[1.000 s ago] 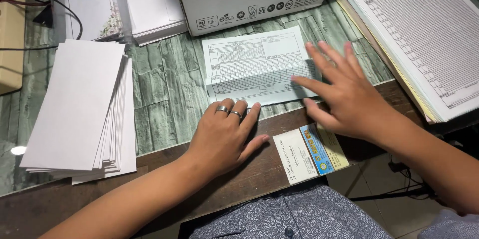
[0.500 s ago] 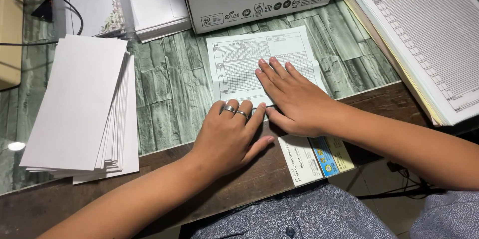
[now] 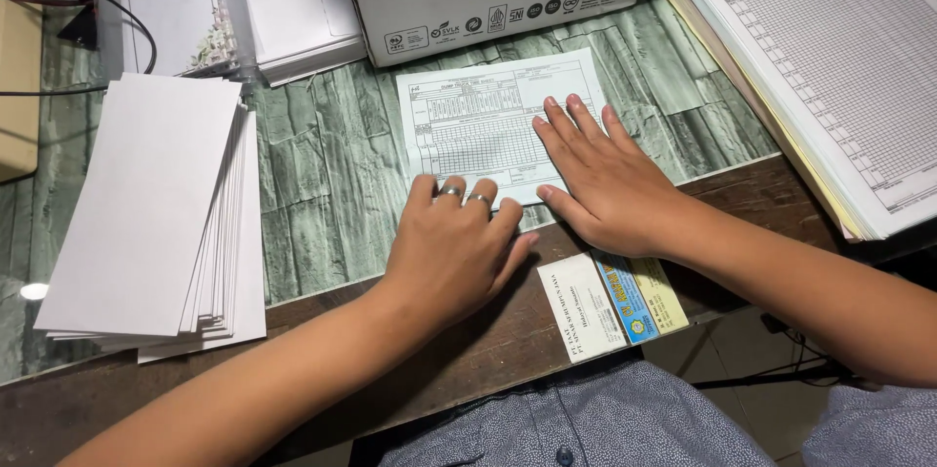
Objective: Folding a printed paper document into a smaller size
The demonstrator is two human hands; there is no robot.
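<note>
Both hands flat, grips open, right hand (image 3: pixel 610 179) pressing folded form (image 3: pixel 488 125), left hand (image 3: pixel 457 252) at its near edge, envelopes (image 3: pixel 156 213) further left

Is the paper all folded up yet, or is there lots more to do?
Done: the printed form already lies folded on the desk. In hand: the left hand presses its near edge and the right hand lies flat on its right half, so the crease is being flattened. Left: it is not in an envelope, the white envelope stack sits untouched at the left, and a thick pile of forms waits at the right.
</note>
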